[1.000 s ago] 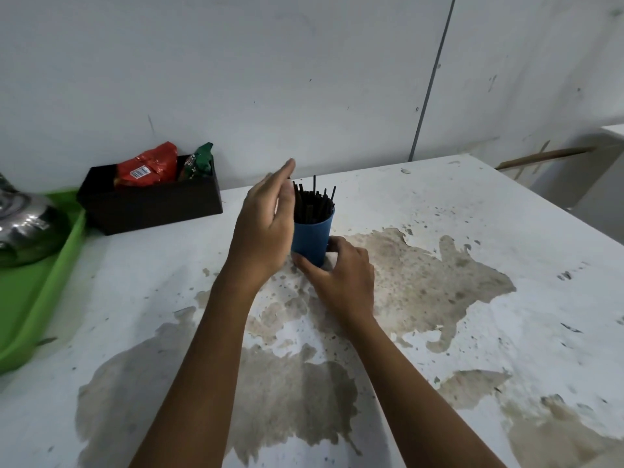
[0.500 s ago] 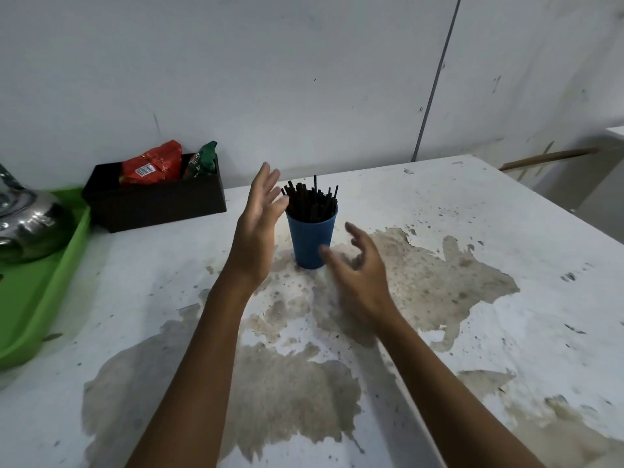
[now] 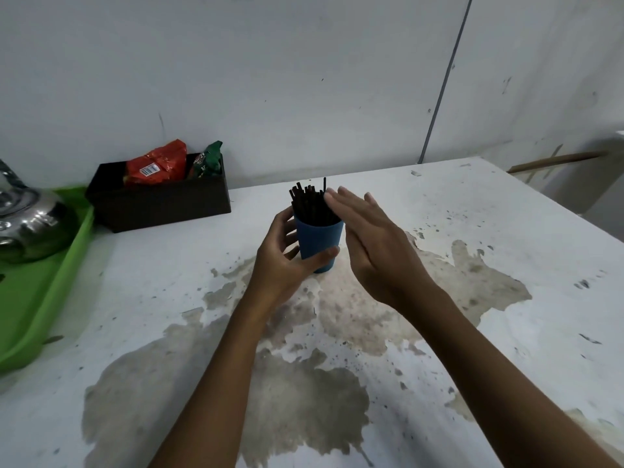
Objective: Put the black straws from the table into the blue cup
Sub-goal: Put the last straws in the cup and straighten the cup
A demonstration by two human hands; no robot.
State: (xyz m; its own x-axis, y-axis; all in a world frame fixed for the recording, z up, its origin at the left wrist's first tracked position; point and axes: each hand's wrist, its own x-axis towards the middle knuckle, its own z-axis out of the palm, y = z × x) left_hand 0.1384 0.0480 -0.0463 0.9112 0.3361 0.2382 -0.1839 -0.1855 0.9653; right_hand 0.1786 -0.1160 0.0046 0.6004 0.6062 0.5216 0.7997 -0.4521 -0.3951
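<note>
The blue cup [image 3: 319, 239] stands upright on the stained white table [image 3: 472, 265], packed with several black straws [image 3: 309, 206] that stick out above its rim. My left hand [image 3: 287, 255] wraps around the cup from the left, thumb across its lower front. My right hand [image 3: 368, 244] is flat with fingers together and extended, on the cup's right side; its fingertips reach the tops of the straws. One straw stands taller than the others. No loose straws show on the table.
A black box [image 3: 158, 197] holding red and green snack packets sits at the back left. A green tray [image 3: 40, 285] with a metal kettle [image 3: 23, 217] lies at the far left edge. A white wall rises behind the table.
Both hands, spread apart from the cup half a second ago, have come back to it. The left hand now grips the cup and the right hand has risen to the straw tops.
</note>
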